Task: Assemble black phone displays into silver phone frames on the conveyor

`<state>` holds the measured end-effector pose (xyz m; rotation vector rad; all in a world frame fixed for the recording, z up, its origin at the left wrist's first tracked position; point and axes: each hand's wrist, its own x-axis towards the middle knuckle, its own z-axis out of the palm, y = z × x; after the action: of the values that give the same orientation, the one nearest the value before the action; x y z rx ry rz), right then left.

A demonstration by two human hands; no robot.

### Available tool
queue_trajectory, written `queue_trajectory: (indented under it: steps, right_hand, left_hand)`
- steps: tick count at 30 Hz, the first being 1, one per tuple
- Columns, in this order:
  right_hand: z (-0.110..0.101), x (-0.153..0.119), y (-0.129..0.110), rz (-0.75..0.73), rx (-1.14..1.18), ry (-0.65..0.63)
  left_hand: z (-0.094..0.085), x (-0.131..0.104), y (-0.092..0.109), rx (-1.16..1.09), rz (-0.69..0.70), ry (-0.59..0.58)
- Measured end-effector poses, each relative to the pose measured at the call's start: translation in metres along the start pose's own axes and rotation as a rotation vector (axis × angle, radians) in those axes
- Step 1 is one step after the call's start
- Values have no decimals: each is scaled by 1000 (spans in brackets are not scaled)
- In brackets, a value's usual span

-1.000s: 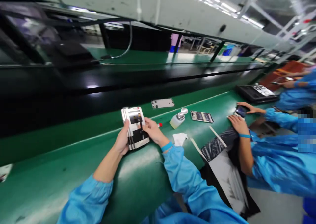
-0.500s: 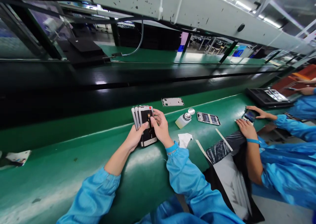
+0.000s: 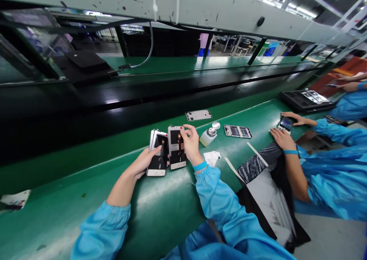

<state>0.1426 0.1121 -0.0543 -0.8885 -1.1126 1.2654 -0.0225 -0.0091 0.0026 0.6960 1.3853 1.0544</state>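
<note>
My left hand (image 3: 145,160) is closed around a small stack of phone screens (image 3: 157,162), white-edged with dark backs, its thumb lying across the top one. Just to the right, my right hand (image 3: 191,142) grips a single phone screen (image 3: 177,149) by its right edge. A gold-and-black flex cable and a red mark show on this screen's back. The two sets are slightly apart above the green bench. Right of my right hand stands a translucent bottle (image 3: 209,137) with its round metal lid flipped up. A white cloth (image 3: 211,157) lies in front of the bottle.
A white phone frame (image 3: 198,115) lies behind the bottle, and another phone frame (image 3: 237,131) to its right. Tape strips and a black-wrapped bundle (image 3: 259,162) sit at the bench edge. A co-worker's hands (image 3: 283,138) hold a phone, near a black tray (image 3: 306,101).
My right hand has drawn one phone screen off the stack to the right. The remaining screens stay in my left hand, which has moved slightly left and is lower. The view has shifted a little.
</note>
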Motion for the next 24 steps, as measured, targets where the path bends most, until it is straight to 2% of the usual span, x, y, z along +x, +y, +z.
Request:
queue_trajectory:
  steps: [4,10,12,17,20,24]
  right_hand:
    - [-3,5,-4,5,18,23]
    - [-1,4,-6,19,7,-7]
    - [0,3,-7,18,0,-18]
    - [5,-4,-10,17,-14,-66]
    - [11,-13,-11,24,-16,-107]
    - [18,-25,-13,27,-13,-160]
  left_hand:
    - [-14,2,4,151,-15,-5]
    - [-16,5,-4,315,88,123]
    - [-13,-1,-11,358,90,155]
    - [-5,-26,-25,545,-5,220]
    - [-3,-37,-26,709,-44,218]
    - [-6,-40,-20,898,-40,215]
